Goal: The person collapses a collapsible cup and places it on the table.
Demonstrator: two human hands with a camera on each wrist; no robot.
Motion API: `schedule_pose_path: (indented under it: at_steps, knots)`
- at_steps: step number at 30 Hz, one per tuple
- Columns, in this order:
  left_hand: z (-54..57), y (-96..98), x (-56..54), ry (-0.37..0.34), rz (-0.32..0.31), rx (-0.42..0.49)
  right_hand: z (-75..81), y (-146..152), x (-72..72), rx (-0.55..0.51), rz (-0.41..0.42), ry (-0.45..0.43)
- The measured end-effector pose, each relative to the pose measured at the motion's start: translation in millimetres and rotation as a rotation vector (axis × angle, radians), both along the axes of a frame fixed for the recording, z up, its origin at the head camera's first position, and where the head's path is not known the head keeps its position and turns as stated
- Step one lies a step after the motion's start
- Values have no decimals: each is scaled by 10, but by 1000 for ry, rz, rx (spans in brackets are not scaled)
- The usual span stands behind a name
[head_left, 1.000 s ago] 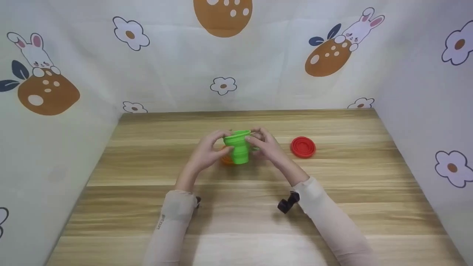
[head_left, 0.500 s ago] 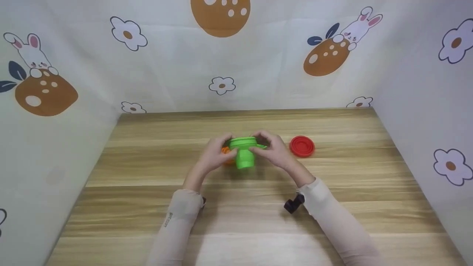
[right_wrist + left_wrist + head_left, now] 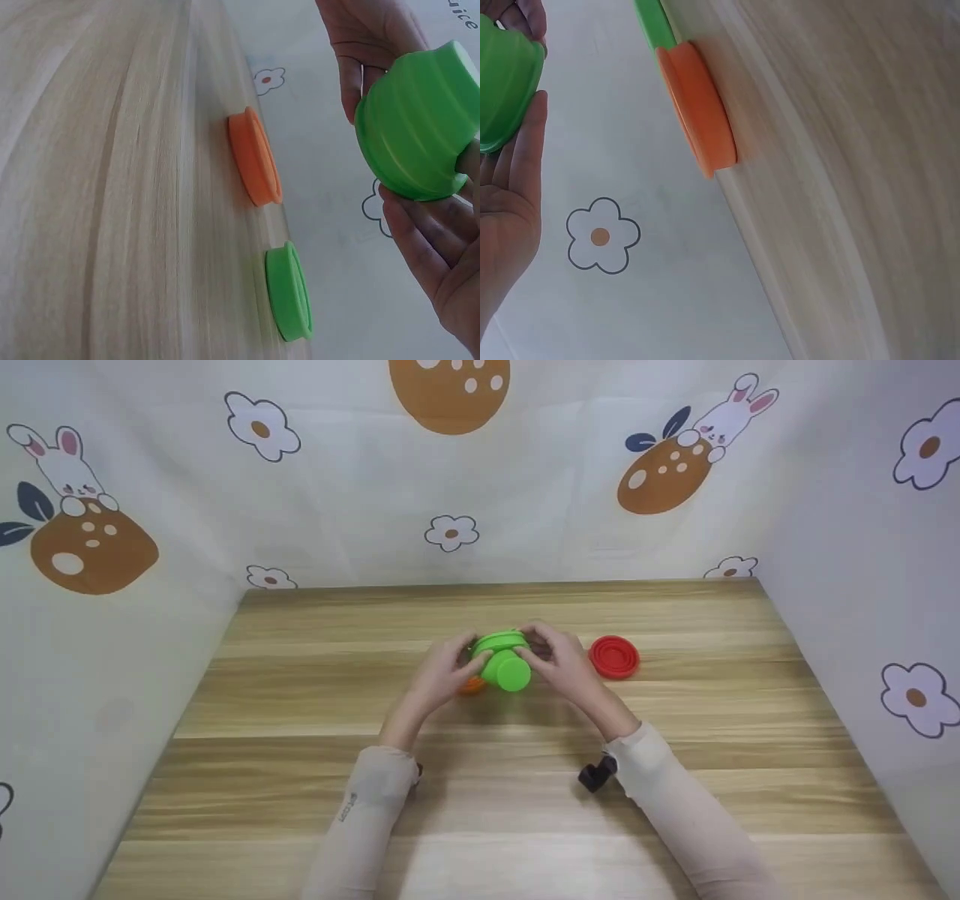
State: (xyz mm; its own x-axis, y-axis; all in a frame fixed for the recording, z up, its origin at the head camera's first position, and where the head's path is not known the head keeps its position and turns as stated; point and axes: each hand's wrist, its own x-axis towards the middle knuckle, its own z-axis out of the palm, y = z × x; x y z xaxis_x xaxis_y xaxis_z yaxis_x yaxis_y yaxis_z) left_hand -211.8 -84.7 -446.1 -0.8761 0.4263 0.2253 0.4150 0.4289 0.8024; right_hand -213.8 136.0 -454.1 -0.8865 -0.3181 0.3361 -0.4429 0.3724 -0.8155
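A green collapsible cup (image 3: 513, 672) is held up between both hands in the head view, its round base turned toward the head camera. My left hand (image 3: 441, 673) grips the cup's left side, thumb on the stepped wall. On the opposite side, my right hand (image 3: 567, 669) holds it near the wide rim with thumb and fingers. Stepped rings show along the green cup (image 3: 420, 124) in the right wrist view, with the rim facing away from its narrow base. Behind the cup, an orange ring-shaped piece (image 3: 472, 685) lies on the table, partly hidden.
To the right of my right hand, a red flattened collapsible cup (image 3: 614, 657) lies on the wooden table (image 3: 495, 825). A low green round piece (image 3: 289, 292) sits beside the orange one in the right wrist view. Patterned cloth walls (image 3: 345, 495) border the table.
The green cup has tipped so its base swings up toward the head camera. Both hands have shifted slightly right with it, still gripping its sides. The red cup stays put.
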Motion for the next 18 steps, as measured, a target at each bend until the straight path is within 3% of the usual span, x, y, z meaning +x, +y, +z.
schedule_pose_path:
  at_steps: [6, 10, 18]
  knots:
    - [-14, -4, 13, -51, -74, 100, -12, 2, 8, 42, -38, 52]
    - [-8, 23, 18, -13, -28, 47, -19, 5, 4, 40, -31, 38]
    - [-3, 60, 8, 51, 68, -26, -29, 63, -6, -85, 78, -119]
